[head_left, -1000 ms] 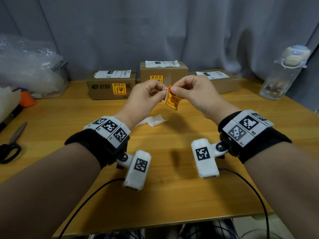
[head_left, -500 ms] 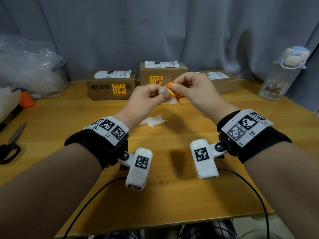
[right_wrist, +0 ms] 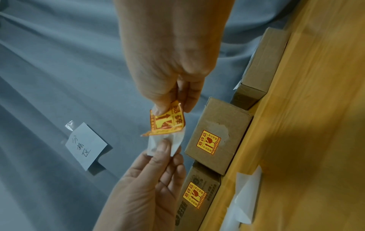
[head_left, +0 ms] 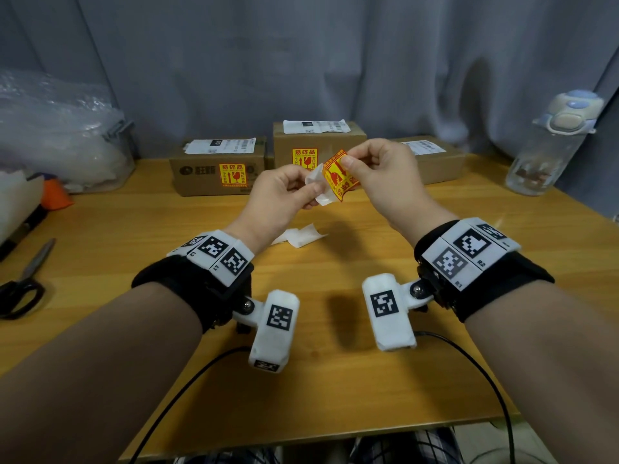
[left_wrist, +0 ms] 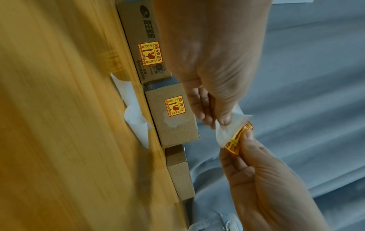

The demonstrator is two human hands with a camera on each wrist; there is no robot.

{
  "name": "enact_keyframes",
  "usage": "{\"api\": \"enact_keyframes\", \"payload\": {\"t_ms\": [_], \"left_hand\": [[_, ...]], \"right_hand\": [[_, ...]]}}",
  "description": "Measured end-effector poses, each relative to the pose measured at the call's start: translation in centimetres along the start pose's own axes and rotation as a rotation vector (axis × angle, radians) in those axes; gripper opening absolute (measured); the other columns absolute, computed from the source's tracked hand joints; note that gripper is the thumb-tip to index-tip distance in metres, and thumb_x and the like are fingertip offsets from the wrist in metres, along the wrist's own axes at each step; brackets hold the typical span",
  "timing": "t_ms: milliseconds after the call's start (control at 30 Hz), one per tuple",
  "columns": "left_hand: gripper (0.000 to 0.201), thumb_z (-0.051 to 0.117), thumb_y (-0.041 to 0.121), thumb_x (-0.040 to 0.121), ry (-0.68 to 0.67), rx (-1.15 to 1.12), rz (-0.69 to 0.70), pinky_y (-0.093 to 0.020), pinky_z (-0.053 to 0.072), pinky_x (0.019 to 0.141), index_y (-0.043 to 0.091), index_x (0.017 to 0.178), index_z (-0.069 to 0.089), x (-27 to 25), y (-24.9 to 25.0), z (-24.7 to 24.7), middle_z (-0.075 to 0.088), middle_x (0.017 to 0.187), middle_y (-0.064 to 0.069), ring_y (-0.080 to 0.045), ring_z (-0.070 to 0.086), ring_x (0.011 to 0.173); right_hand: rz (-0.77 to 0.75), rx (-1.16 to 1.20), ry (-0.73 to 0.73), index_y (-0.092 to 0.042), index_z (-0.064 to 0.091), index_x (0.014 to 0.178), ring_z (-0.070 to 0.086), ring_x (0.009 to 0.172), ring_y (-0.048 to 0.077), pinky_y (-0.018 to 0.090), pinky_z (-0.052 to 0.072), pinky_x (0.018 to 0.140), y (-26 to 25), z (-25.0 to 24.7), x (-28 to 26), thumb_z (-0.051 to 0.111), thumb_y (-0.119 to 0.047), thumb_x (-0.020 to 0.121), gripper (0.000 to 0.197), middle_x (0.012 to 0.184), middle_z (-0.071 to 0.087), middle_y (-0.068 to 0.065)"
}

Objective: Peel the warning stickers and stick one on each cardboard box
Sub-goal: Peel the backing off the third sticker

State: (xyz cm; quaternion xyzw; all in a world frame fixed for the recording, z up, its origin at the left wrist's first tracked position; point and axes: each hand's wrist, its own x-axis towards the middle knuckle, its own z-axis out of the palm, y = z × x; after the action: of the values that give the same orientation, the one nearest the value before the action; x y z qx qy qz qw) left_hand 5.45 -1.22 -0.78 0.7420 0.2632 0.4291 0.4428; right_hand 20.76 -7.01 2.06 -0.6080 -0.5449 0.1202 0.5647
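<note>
Above the table's middle, my right hand (head_left: 351, 162) pinches a yellow and red warning sticker (head_left: 340, 179) by its top edge. My left hand (head_left: 313, 189) pinches the white backing paper (head_left: 318, 187), which is partly peeled off the sticker. The right wrist view shows the sticker (right_wrist: 168, 123) curling away from the backing (right_wrist: 166, 142). Three cardboard boxes stand in a row at the back. The left box (head_left: 217, 169) and the middle box (head_left: 318, 142) each carry a warning sticker on the front. The right box (head_left: 432, 159) shows none.
A loose white backing sheet (head_left: 301, 234) lies on the wooden table (head_left: 134, 229) below my hands. Black scissors (head_left: 23, 289) lie at the left edge. A plastic-wrapped bin (head_left: 60, 135) sits back left, a water bottle (head_left: 552, 145) back right. A grey curtain hangs behind.
The backing has come further off the sticker, and the sticker's printed face has turned towards the camera. My hands have moved slightly apart.
</note>
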Motion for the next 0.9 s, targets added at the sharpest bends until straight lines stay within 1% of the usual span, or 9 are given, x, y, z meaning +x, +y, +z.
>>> {"api": "enact_keyframes", "payload": {"t_ms": [100, 167, 233, 467, 667, 700, 767, 833, 900], "left_hand": [[0.016, 0.062, 0.010, 0.087, 0.010, 0.017, -0.024, -0.018, 0.053, 0.066, -0.005, 0.095, 0.063, 0.1, -0.3, -0.1, 0.066, 0.081, -0.015, -0.015, 0.061, 0.071], [0.017, 0.062, 0.010, 0.087, 0.013, 0.021, -0.032, -0.016, 0.052, 0.064, -0.006, 0.094, 0.062, 0.1, -0.3, -0.1, 0.064, 0.076, -0.008, -0.010, 0.061, 0.066], [0.017, 0.062, 0.010, 0.088, 0.021, 0.024, -0.038, -0.015, 0.052, 0.062, -0.006, 0.094, 0.062, 0.2, -0.4, 0.0, 0.063, 0.072, -0.005, -0.004, 0.060, 0.061], [0.016, 0.061, 0.010, 0.088, 0.029, 0.037, -0.050, -0.016, 0.052, 0.063, -0.004, 0.094, 0.061, 0.5, -0.2, -0.2, 0.062, 0.072, -0.005, -0.002, 0.060, 0.059], [0.014, 0.060, 0.010, 0.088, 0.029, 0.051, -0.081, -0.014, 0.052, 0.062, -0.003, 0.095, 0.061, 0.2, -0.4, -0.3, 0.063, 0.075, -0.005, -0.001, 0.061, 0.060], [0.011, 0.060, 0.010, 0.089, 0.028, 0.052, -0.086, -0.013, 0.052, 0.062, 0.000, 0.093, 0.062, 0.3, -0.3, -0.3, 0.063, 0.075, -0.004, -0.001, 0.061, 0.060], [0.004, 0.060, 0.011, 0.089, 0.027, 0.046, -0.096, -0.013, 0.052, 0.063, 0.007, 0.088, 0.062, 0.4, -0.1, -0.2, 0.064, 0.075, -0.001, -0.002, 0.061, 0.063], [0.004, 0.060, 0.011, 0.089, 0.023, 0.053, -0.099, -0.013, 0.051, 0.063, 0.011, 0.085, 0.061, 0.6, 0.2, -0.2, 0.064, 0.074, 0.001, -0.006, 0.061, 0.066], [0.004, 0.060, 0.011, 0.089, 0.013, 0.075, -0.103, -0.012, 0.052, 0.062, 0.011, 0.086, 0.061, 0.7, 0.2, -0.1, 0.064, 0.073, 0.001, -0.008, 0.060, 0.066]], "right_hand": [[0.008, -0.020, 0.036, -0.021, 0.063, 0.079, 0.066, 0.084, 0.016, 0.035, 0.058, 0.079, 0.2, -0.1, 0.1, 0.064, -0.018, 0.088, 0.010, 0.081, 0.066, -0.002], [0.009, -0.023, 0.063, -0.020, 0.063, 0.081, 0.065, 0.084, 0.015, 0.034, 0.057, 0.080, 0.2, -0.2, 0.1, 0.063, -0.018, 0.088, 0.007, 0.080, 0.065, -0.003], [0.009, -0.029, 0.096, -0.020, 0.062, 0.082, 0.064, 0.083, 0.013, 0.032, 0.056, 0.081, 0.2, -0.2, 0.3, 0.063, -0.018, 0.088, 0.007, 0.079, 0.063, -0.006], [-0.014, -0.045, 0.200, -0.018, 0.063, 0.086, 0.062, 0.078, 0.008, 0.024, 0.054, 0.075, 0.4, 0.2, 0.1, 0.063, -0.020, 0.089, 0.004, 0.078, 0.062, -0.008], [0.021, -0.031, 0.223, -0.018, 0.064, 0.088, 0.061, 0.077, 0.004, 0.014, 0.049, 0.068, 0.8, 0.2, 0.1, 0.062, -0.021, 0.090, 0.004, 0.081, 0.063, -0.007], [0.027, -0.030, 0.228, -0.018, 0.064, 0.088, 0.061, 0.077, 0.005, 0.015, 0.050, 0.069, 0.8, 0.2, 0.2, 0.062, -0.021, 0.090, 0.004, 0.081, 0.063, -0.007], [0.035, -0.024, 0.243, -0.019, 0.064, 0.088, 0.064, 0.081, 0.009, 0.021, 0.053, 0.072, 0.9, 0.0, 0.4, 0.062, -0.022, 0.090, 0.004, 0.082, 0.065, -0.006], [0.037, -0.023, 0.253, -0.019, 0.065, 0.088, 0.065, 0.085, 0.012, 0.026, 0.055, 0.076, 1.0, 0.0, 0.5, 0.062, -0.022, 0.089, 0.005, 0.086, 0.068, -0.002], [0.035, -0.040, 0.252, -0.017, 0.066, 0.090, 0.065, 0.086, 0.012, 0.025, 0.054, 0.076, 1.2, 0.2, 0.4, 0.062, -0.023, 0.089, 0.007, 0.088, 0.068, -0.001]]}}
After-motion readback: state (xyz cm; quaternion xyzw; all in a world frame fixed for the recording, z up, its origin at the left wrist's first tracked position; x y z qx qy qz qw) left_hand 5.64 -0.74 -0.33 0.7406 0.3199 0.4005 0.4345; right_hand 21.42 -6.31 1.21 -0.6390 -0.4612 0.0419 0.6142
